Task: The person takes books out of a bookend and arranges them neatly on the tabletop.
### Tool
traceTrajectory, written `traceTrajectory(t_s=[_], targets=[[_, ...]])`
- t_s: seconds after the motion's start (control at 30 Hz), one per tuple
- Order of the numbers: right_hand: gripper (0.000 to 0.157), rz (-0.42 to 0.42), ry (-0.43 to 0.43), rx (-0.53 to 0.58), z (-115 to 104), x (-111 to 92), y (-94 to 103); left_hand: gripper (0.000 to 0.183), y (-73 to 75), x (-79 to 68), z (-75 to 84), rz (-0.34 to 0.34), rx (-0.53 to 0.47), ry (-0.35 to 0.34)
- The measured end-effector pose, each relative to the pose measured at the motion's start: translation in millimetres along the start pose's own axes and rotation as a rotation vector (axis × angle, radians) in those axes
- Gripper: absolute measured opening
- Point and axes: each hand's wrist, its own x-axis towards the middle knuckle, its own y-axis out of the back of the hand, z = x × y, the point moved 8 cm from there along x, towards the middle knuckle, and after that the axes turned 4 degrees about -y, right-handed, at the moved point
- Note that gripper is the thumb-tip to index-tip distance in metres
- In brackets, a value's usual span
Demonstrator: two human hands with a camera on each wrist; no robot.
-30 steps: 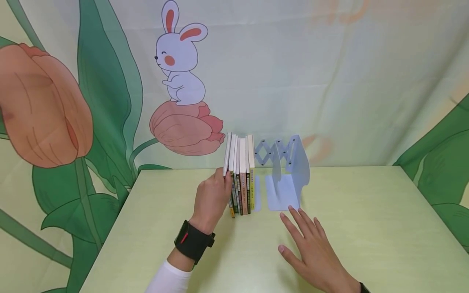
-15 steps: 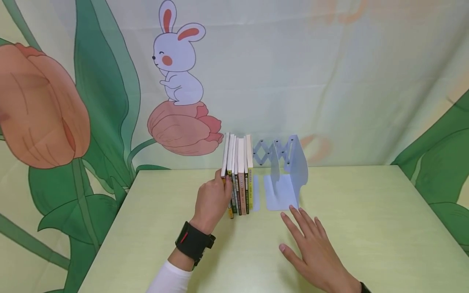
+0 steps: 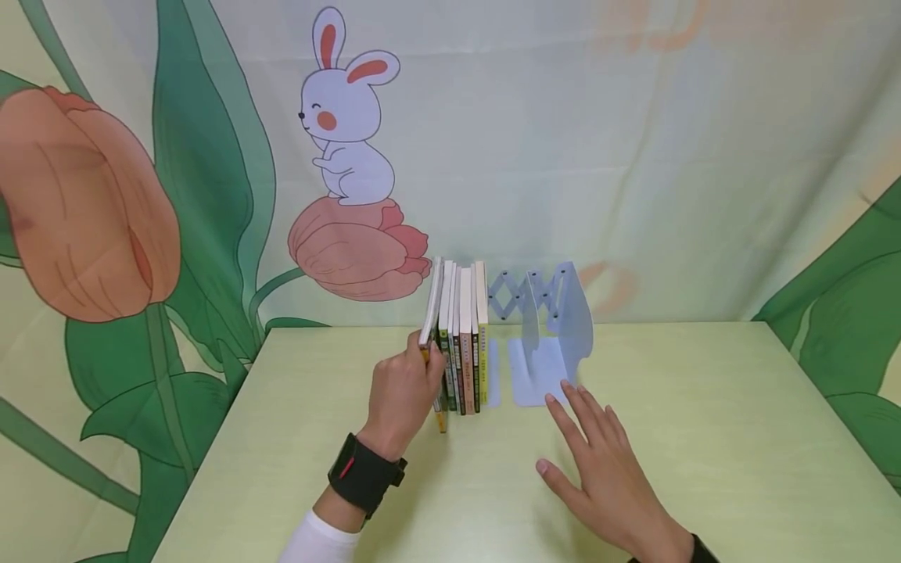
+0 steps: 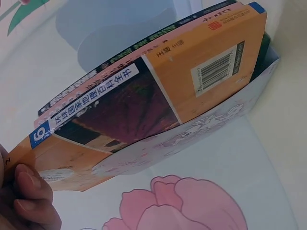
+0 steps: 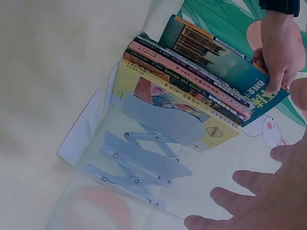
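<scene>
My left hand [image 3: 403, 395] pinches the top front corner of the leftmost book [image 3: 433, 309] in an upright row. In the left wrist view that book shows an orange back cover [image 4: 206, 57] with a barcode; its teal front cover [image 5: 216, 60] faces the row in the right wrist view. It juts out toward me past several other books [image 3: 468, 367], the last of them yellow [image 5: 192, 117]. They stand in a light blue expandable bookend rack [image 3: 577, 328]. My right hand [image 3: 608, 481] is spread with straight fingers in front of the rack, holding nothing.
The rack's zigzag metal links [image 3: 504, 295] and upright plates extend to the right of the books. A pale yellow-green tabletop [image 3: 704, 407] lies underneath. Behind it hangs a cloth backdrop [image 3: 521, 141] printed with tulips and a rabbit.
My left hand has shifted slightly down and toward me, drawing the leftmost book a little out of the row and tilting its top left. My right hand has barely moved.
</scene>
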Motion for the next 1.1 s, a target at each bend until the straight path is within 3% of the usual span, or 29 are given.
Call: traceTrajectory(t_s=[0.33,0.77,0.93,1.1], targets=[[0.092,0.023,0.008,0.075,-1,10,12.1,0.022,34.3,-8.1,14.1,0.057,-0.004,-0.033],[0.091,0.066,0.02,0.16,-5,23,21.5,0.022,89.5,-20.9,31.2,0.277,-0.036,-0.184],[0.091,0.092,0.051,0.181,-8,26,23.0,0.024,107.6,-24.5,37.4,0.313,-0.059,-0.194],[0.087,0.157,0.097,0.22,-11,29,29.5,0.037,122.6,-25.0,44.7,0.35,-0.057,-0.223]])
